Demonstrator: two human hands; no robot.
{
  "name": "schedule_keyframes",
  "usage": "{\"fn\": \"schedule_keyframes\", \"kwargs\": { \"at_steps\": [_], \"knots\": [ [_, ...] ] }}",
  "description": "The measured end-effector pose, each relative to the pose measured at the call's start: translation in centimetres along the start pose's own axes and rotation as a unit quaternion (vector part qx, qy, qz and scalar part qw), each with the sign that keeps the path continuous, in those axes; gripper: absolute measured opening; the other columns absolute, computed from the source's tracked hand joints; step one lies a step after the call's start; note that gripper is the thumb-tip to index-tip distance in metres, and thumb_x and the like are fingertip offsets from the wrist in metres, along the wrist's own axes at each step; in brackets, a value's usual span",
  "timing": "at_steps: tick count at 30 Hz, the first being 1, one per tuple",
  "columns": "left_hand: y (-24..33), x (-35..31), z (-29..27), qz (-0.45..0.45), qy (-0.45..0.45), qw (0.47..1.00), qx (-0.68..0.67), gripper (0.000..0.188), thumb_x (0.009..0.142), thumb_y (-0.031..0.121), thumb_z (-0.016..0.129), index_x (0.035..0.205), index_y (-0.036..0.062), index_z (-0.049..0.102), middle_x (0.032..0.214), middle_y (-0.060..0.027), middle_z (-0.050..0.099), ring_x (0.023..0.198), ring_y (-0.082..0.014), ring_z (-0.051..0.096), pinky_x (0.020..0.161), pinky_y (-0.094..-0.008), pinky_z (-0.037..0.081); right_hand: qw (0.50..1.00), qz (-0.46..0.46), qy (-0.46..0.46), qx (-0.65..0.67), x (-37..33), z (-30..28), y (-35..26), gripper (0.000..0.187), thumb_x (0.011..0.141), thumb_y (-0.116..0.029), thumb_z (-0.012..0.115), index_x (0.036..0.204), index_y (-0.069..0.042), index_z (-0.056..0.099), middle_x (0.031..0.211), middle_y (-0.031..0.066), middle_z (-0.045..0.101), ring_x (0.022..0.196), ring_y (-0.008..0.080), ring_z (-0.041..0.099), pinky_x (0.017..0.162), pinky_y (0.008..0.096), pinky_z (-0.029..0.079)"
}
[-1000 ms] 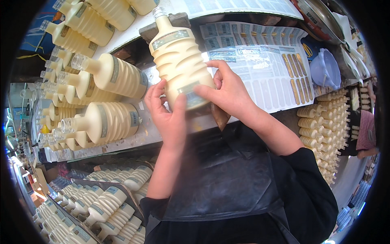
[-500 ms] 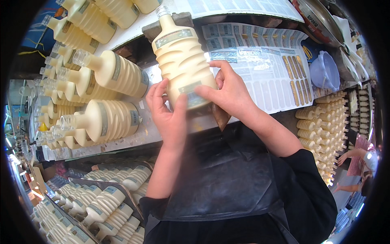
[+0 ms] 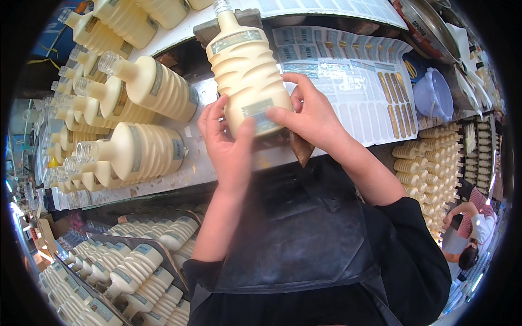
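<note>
A cream bottle with wavy ridges and a clear threaded neck lies in front of me, neck pointing away. Its shoulder rests by a grey block. Around the lower left side of the bottle, the fingers of my left hand curl, its blurred thumb at the lower edge. My right hand grips the opposite side, thumb pressed on a pale rectangular label near the base. Under the bottle's base a brown pointed piece sticks out toward me.
Cream bottles lie stacked at the left of the bench. Label sheets, some with gold strips, spread to the right, beside a lilac basin. More bottles fill trays at lower left. Another person bends at far right.
My hands stay on the bottle, thumbs near the label. The bottle sits slightly higher in the picture. The person at far right has bent lower.
</note>
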State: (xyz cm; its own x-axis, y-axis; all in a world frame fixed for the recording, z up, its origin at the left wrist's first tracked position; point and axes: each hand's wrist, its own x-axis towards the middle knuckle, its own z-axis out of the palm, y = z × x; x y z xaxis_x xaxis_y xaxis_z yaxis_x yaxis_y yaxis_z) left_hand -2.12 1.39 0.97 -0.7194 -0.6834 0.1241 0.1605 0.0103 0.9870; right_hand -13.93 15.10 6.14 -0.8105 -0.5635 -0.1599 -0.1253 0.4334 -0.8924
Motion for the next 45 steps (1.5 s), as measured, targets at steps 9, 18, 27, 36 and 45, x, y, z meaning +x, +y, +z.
{"fn": "schedule_keyframes", "kwargs": {
  "at_steps": [9,18,27,36,45],
  "knots": [
    [0.2,0.0,0.0,-0.003,0.000,1.000,-0.001,0.059,0.086,0.007,0.075,0.141,0.0061,0.053,0.139,-0.0092,0.039,0.114,-0.0184,0.053,0.099,-0.0336,0.048,1.000,-0.001,0.006,0.008,0.1,0.2,0.3,0.073,0.080,-0.029,0.082,0.138,0.001,0.050,0.080,-0.0023,0.048,0.072,0.0073,0.052,0.066,0.0247,0.047],
    [0.7,0.1,0.0,-0.005,-0.010,0.999,0.053,0.065,0.082,0.013,0.078,0.141,0.0055,0.050,0.140,-0.0116,0.038,0.116,-0.0216,0.052,0.100,-0.0365,0.048,0.996,0.015,-0.011,0.086,0.9,-0.6,0.7,0.054,0.091,-0.027,0.072,0.136,-0.003,0.055,0.084,-0.0034,0.049,0.077,0.0067,0.050,0.072,0.0261,0.047],
    [2.6,0.2,1.0,-0.006,-0.011,0.983,0.182,0.076,0.076,0.018,0.080,0.141,0.0030,0.045,0.141,-0.0159,0.036,0.120,-0.0281,0.050,0.104,-0.0410,0.045,0.967,-0.255,0.013,-0.001,-0.1,-1.6,-3.2,0.029,0.084,-0.008,0.073,0.112,-0.001,0.066,0.099,0.0150,0.069,0.091,0.0291,0.071,0.081,0.0353,0.057],
    [0.5,0.3,-1.0,0.024,-0.015,0.996,0.090,0.052,0.088,0.014,0.071,0.136,0.0025,0.056,0.138,-0.0123,0.047,0.115,-0.0237,0.052,0.104,-0.0387,0.044,0.794,-0.567,0.082,-0.203,-3.0,-0.7,0.2,0.023,0.077,-0.006,0.071,0.100,-0.010,0.071,0.094,0.0069,0.072,0.079,0.0231,0.071,0.065,0.0345,0.055],
    [0.3,0.3,1.4,0.134,0.036,0.948,0.287,0.060,0.094,0.028,0.060,0.143,-0.0023,0.043,0.139,-0.0222,0.041,0.129,-0.0362,0.042,0.111,-0.0459,0.034,0.979,-0.185,0.083,-0.014,-3.3,2.1,-1.6,0.034,0.094,-0.001,0.059,0.127,0.000,0.050,0.119,0.0179,0.061,0.107,0.0280,0.064,0.092,0.0357,0.052]
  ]
}}
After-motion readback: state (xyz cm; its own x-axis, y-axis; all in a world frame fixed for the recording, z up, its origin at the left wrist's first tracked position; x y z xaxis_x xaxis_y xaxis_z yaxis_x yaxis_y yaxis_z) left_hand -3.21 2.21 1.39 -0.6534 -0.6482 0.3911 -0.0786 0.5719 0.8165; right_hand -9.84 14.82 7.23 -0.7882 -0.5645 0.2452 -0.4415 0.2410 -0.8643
